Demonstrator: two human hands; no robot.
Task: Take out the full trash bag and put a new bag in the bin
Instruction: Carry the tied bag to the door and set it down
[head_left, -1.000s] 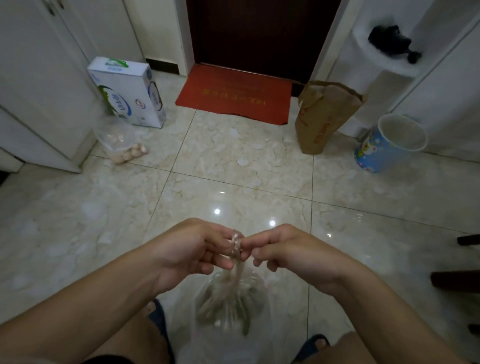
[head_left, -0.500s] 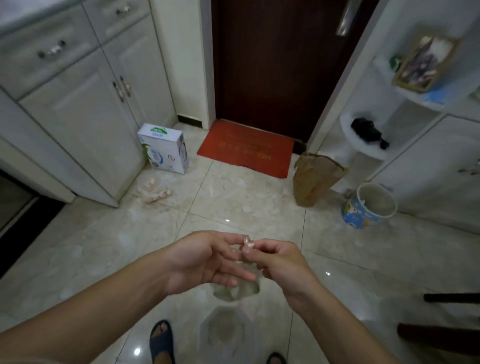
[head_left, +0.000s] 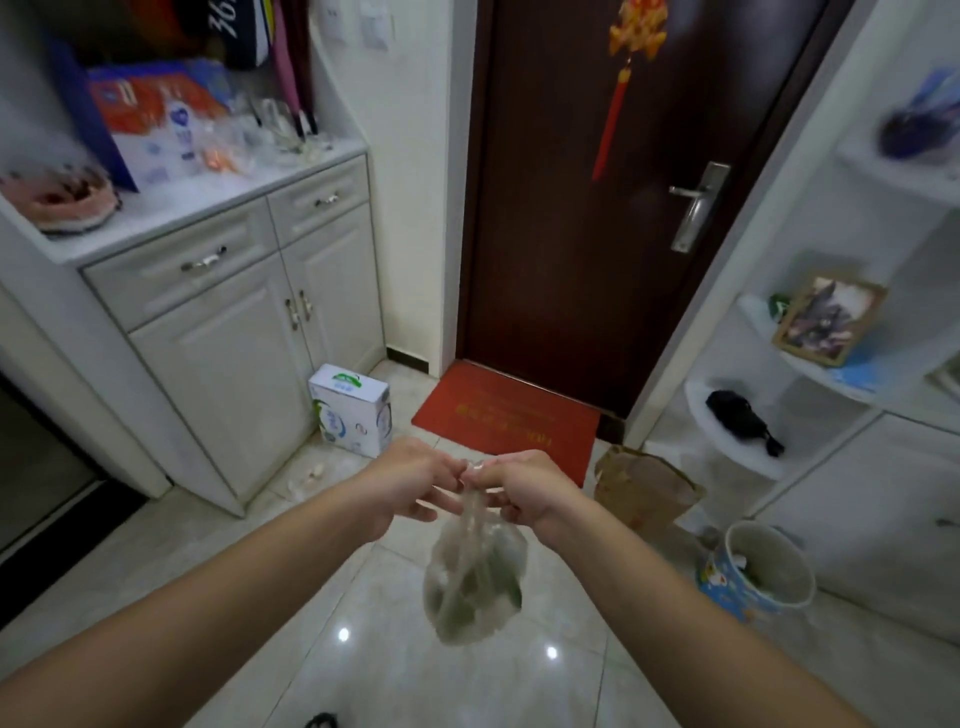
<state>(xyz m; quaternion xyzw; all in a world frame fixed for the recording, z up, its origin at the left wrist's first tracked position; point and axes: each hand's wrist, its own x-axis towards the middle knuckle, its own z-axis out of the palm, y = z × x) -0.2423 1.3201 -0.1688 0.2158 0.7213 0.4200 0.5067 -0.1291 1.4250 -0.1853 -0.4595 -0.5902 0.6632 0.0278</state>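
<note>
Since the earlier frames the trash bag has risen off the tiled floor and is now hanging in the air in front of the person, and the view has lifted to take in the whole door and the cabinet top. The bag is clear plastic, holding dark greenish waste, and its neck is being gathered into a twisted strand between both hands. The left hand is pinching the top of the neck with thumb and forefinger, its other fingers loosely curled below. The right hand is gripping the same neck from the other side, fingers curled round it, the two hands touching at the fingertips.

To the right, near the wall, the bin is standing on the floor, blue with cartoon prints, its mouth showing some scraps inside. A brown paper bag is standing just beside it, between the bin and the red doormat. On the left a white carton is sitting against the white cabinet.
</note>
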